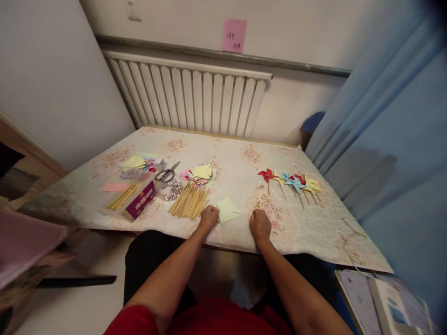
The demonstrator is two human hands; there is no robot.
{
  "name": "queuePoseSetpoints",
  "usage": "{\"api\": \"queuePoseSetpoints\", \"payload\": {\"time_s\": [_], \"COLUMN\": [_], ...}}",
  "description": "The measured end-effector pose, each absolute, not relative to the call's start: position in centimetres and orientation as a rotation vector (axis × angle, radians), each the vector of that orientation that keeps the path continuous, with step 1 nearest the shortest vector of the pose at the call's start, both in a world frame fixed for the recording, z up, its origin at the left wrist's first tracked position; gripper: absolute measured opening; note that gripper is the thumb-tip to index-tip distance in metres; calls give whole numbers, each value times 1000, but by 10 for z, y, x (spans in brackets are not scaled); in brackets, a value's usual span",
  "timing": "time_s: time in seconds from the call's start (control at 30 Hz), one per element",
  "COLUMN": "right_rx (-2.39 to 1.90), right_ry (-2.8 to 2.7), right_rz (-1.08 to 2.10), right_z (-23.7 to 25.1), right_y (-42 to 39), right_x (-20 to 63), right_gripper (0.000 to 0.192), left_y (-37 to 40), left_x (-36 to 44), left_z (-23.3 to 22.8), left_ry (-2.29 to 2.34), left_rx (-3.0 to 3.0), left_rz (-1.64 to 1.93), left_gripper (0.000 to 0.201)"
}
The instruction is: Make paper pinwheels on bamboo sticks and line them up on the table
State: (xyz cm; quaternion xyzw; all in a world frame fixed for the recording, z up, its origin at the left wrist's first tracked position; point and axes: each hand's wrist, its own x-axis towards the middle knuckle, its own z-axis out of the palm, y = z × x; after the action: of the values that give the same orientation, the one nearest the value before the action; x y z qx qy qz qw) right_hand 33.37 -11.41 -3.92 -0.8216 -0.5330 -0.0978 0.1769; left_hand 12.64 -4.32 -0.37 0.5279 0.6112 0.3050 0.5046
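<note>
The left hand [208, 217] is curled shut, its fingers resting on the near corner of a pale yellow paper square [227, 209] lying flat on the table [324, 228]. The right hand [259, 224] is a closed fist just beside it, holding nothing visible. The paper looks light, thin and easily creased, best pinched at an edge. Wooden sticks [190, 202] lie left; finished pinwheels [291, 182] right.
</note>
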Motion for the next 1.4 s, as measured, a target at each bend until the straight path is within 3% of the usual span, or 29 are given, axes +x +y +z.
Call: {"api": "queuePoseSetpoints", "payload": {"time_s": [1.4], "right_rx": [-2324], "right_ry": [-1520], "right_rz": [-296], "right_z": [-40], "right_y": [-114], "right_x": [335], "right_gripper": [15], "left_y": [-43], "left_x": [127], "left_z": [-5], "left_ry": [1473], "left_rx": [1267], "left_rz": [739], "left_gripper": [6]}}
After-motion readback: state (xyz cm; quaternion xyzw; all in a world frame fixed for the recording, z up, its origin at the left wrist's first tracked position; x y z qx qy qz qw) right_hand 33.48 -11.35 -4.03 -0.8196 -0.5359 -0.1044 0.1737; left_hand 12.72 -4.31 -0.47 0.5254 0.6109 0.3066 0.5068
